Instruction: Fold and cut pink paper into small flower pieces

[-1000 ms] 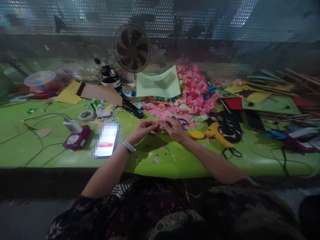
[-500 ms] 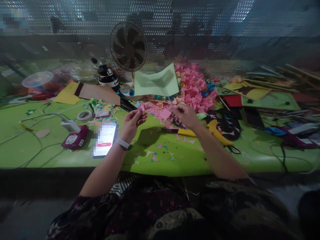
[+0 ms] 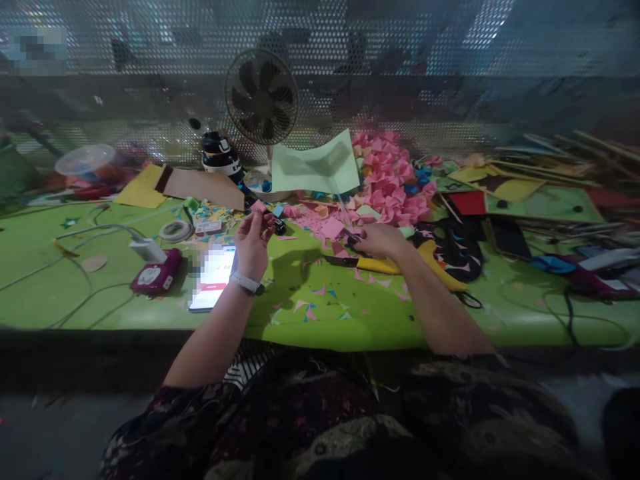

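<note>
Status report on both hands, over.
Left hand pinching pink paper piece. Right hand at dark-handled scissors, grip unclear. Yellow-handled knife lying between.

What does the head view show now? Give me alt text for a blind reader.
A person's left hand pinches a small pink paper piece above a green table strewn with scraps. The right hand is at a dark object, partly hidden. A yellow-handled knife lies nearby; behind are heaped folded pink papers and a desk fan.
</note>
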The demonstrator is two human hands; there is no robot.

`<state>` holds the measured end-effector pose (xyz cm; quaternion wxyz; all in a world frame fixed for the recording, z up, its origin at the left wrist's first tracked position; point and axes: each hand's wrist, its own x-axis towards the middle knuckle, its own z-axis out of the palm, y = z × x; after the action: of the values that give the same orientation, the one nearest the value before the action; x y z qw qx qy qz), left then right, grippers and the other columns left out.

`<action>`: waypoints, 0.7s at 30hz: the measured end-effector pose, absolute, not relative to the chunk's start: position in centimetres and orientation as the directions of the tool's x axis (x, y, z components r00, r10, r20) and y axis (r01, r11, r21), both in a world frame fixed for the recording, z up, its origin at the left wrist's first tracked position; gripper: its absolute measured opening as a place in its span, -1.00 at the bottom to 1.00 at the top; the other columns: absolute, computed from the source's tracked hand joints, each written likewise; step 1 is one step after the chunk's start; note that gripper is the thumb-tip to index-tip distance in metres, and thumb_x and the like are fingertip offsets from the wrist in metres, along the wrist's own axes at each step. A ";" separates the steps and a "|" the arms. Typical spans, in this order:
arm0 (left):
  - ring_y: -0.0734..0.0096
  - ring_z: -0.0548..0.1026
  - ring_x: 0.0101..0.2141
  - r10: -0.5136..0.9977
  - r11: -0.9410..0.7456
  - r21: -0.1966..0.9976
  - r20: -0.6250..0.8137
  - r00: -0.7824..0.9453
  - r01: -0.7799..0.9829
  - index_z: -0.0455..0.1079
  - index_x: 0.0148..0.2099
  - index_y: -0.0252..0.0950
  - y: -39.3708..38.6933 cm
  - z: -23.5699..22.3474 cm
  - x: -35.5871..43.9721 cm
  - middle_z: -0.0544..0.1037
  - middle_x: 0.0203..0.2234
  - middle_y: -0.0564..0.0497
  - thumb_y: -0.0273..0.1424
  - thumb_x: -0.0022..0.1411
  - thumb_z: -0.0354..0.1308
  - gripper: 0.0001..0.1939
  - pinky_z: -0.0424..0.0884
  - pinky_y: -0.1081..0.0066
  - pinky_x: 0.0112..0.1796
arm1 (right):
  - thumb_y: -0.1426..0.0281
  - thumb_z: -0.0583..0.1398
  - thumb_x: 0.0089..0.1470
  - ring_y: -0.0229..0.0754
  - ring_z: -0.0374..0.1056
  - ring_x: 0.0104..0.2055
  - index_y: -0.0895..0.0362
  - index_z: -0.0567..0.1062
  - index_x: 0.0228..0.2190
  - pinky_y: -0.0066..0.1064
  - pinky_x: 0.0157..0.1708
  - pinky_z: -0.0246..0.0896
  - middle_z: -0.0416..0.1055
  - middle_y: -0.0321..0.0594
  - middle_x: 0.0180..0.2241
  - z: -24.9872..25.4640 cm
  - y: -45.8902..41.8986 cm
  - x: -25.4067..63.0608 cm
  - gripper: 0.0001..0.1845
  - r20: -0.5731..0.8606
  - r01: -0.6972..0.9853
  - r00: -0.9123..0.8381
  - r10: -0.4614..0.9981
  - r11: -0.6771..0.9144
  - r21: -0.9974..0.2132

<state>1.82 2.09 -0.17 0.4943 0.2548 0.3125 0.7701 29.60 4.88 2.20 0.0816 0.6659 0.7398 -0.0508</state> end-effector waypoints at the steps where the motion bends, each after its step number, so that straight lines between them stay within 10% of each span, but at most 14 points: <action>1: 0.60 0.59 -0.44 0.922 -0.316 0.736 0.090 -0.376 -0.598 0.49 -0.33 -0.27 2.1 -0.2 1.8 0.64 -0.47 0.09 -0.29 0.03 0.46 -0.75 0.44 0.62 -0.38 | 0.17 0.22 0.03 0.00 0.46 -0.24 0.17 0.52 -0.32 -0.35 -0.43 0.10 0.56 -0.02 -0.29 2.3 5.0 29.8 -0.69 -0.199 0.994 -0.104 0.974 0.106 0.000; 10: 0.57 0.57 -0.45 0.950 -0.257 0.831 0.122 -0.288 -0.494 0.47 -0.29 -0.29 1.6 -0.4 2.7 0.61 -0.47 0.09 -0.21 0.04 0.44 -0.69 0.46 0.57 -0.40 | 0.34 0.30 -0.09 -0.14 0.44 -0.42 0.12 0.46 -0.49 -0.40 -0.48 0.16 0.51 -0.20 -0.49 5.0 4.3 32.6 -0.87 0.015 0.911 0.058 0.998 -0.047 -0.409; 15: 0.46 0.62 -0.39 0.974 -0.212 0.867 0.149 -0.171 -0.451 0.47 -0.28 -0.30 0.8 -0.3 3.4 0.64 -0.41 0.02 -0.10 -0.01 0.44 -0.59 0.51 0.48 -0.35 | 0.39 0.39 -0.20 -0.24 0.44 -0.51 0.12 0.42 -0.44 -0.40 -0.45 0.38 0.51 -0.25 -0.52 4.8 3.4 30.1 -0.73 -0.071 0.351 -0.021 0.997 -0.059 -0.935; 21: 0.30 0.64 -0.18 0.989 -0.139 0.867 0.148 -0.018 -0.479 0.41 -0.27 -0.28 -0.1 0.0 4.0 0.65 -0.27 -0.03 -0.07 -0.01 0.44 -0.55 0.56 0.35 -0.20 | 0.13 0.50 -0.31 -0.31 0.42 -0.50 0.14 0.46 -0.39 -0.48 -0.48 0.37 0.53 -0.25 -0.46 3.8 0.5 25.6 -0.48 -0.155 0.150 -0.279 0.948 -0.117 -0.982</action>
<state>3.99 -0.14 -0.01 0.5743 0.4013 0.3176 0.6389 25.56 0.49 3.81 -0.3518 0.4867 0.5639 -0.5669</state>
